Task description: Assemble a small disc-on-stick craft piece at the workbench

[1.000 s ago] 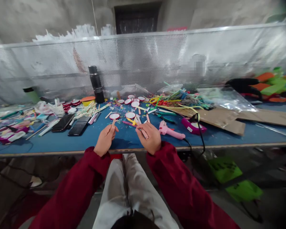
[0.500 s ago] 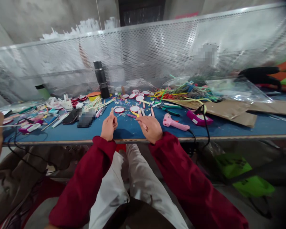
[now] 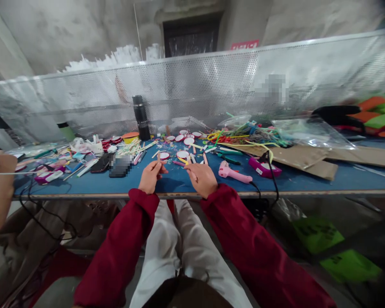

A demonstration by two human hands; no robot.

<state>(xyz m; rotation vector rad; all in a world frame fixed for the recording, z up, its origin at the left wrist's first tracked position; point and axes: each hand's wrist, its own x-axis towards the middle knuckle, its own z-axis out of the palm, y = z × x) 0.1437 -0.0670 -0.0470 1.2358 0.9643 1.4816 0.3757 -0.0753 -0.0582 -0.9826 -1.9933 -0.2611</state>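
My left hand [image 3: 150,176] pinches a thin wooden stick [image 3: 158,156] that stands upright above the blue table [image 3: 308,182]. My right hand [image 3: 201,179] rests at the table's near edge with fingers curled around a pink stick [image 3: 193,173]. Just beyond my hands lie round white discs with red rims [image 3: 182,154] and several loose coloured sticks [image 3: 205,158]. A pink glue gun [image 3: 232,173] lies right of my right hand, its black cord running off the table edge.
A black flask [image 3: 140,117] stands at the back by a perforated metal screen [image 3: 211,81]. Phones [image 3: 102,163], cardboard sheets [image 3: 311,156], a second pink glue gun [image 3: 263,167] and a pile of coloured pipe cleaners [image 3: 244,132] crowd the table. Another person's hand [image 3: 0,162] is at the left edge.
The view has shifted left and up, bringing another person's arm into sight at the left. My left hand has raised its stick slightly; my right hand stays in place.
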